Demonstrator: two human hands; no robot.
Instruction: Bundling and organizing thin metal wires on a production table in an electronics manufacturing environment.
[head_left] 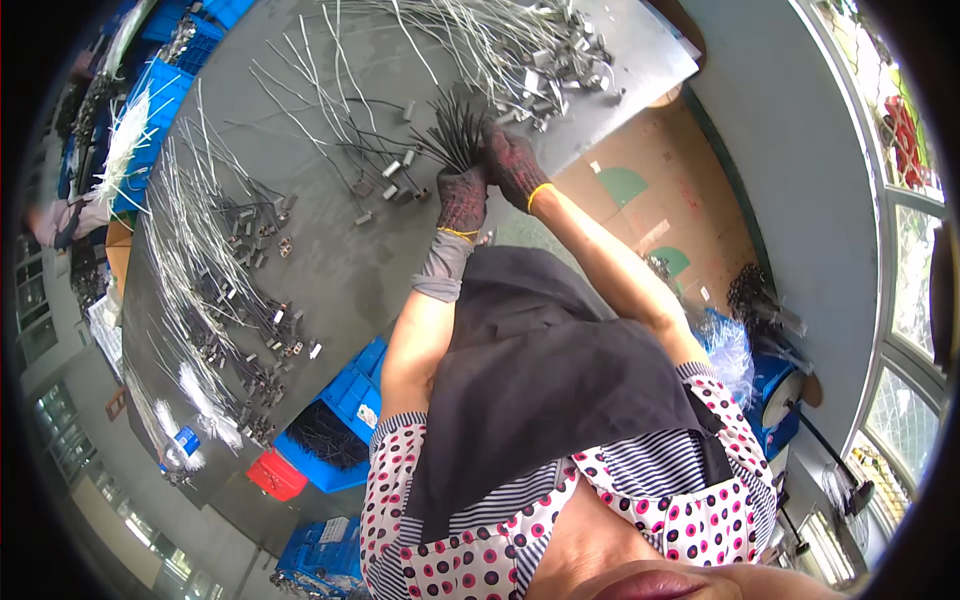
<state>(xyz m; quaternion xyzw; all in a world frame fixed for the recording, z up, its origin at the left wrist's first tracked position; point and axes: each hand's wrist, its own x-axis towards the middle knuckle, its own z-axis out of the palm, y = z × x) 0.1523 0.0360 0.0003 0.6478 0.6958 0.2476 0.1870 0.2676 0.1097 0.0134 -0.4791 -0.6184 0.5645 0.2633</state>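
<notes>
Both my hands wear dark, reddish knitted gloves with yellow bands at the wrists. My left hand [462, 202] is closed around the lower end of a bundle of thin black wires [455, 130], whose tips fan out upward over the table. Against the right side of that bundle, my right hand [513, 165] is closed, its fingertips partly hidden. Just left of my hands lie pale cables with metal connectors [392, 170]. A larger heap of cables with silvery connectors [560, 75] spreads beyond my right hand.
The grey table [330, 240] carries another long spread of cables [200, 240] on the left. Blue bins [365, 385] and a red bin [277, 474] stand by its near edge. At the far left a person's arm [75, 218] shows. Brown floor [690, 170] lies to the right.
</notes>
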